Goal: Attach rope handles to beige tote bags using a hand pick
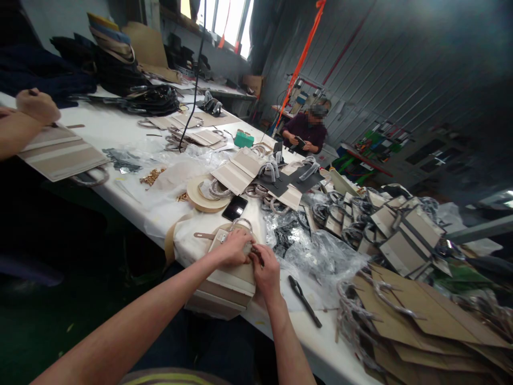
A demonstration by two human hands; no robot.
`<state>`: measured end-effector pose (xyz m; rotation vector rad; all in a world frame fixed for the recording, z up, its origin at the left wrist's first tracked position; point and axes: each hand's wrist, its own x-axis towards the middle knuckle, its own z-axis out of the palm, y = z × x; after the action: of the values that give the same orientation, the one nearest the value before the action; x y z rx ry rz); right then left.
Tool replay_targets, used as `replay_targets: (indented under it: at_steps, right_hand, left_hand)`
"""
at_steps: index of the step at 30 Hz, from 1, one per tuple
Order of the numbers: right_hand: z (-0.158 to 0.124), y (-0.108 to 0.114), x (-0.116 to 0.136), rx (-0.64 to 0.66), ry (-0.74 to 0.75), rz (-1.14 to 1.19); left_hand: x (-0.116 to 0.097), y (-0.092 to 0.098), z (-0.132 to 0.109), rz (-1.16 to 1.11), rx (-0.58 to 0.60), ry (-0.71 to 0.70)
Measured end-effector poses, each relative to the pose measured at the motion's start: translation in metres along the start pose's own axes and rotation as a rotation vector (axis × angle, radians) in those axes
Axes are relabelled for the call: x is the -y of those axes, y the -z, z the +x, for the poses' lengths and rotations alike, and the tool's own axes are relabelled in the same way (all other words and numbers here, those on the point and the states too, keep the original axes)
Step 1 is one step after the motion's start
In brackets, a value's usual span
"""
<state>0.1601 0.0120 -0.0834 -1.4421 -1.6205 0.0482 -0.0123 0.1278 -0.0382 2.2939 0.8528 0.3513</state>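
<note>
A beige bag panel (230, 283) with a folded lower flap lies over the table's front edge in front of me. A plastic-wrapped handle loop (241, 222) and a small brown strap (203, 235) stick out at its far side. My left hand (237, 247) lies over the panel's upper part, fingers bent and closed near the handle's base. At the panel's right edge, my right hand (265, 267) has its thumb and fingers pinched together, touching the left fingertips. Whatever is between the fingers of either hand is too small and covered to make out.
A black tool (304, 302) lies right of my hands, a phone (234, 208) and tape roll (208, 193) beyond. Brass pieces (152, 177) lie left. Bag panels (433, 315) are stacked right. Another person's hand (38, 108) is left; a co-worker (306, 131) sits opposite.
</note>
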Motion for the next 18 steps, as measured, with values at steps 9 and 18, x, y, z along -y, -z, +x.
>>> replay_targets:
  at_steps: [9,18]
  right_hand:
    - [-0.0019,-0.0020,0.0030,-0.010,0.020,-0.011]
    - [0.0064,0.0039,0.0013,0.081,-0.051,0.015]
  left_hand:
    - [0.0025,-0.0024,0.0011,-0.021,-0.020,-0.017]
    - [0.0035,-0.0037,0.0036,0.003,-0.009,-0.001]
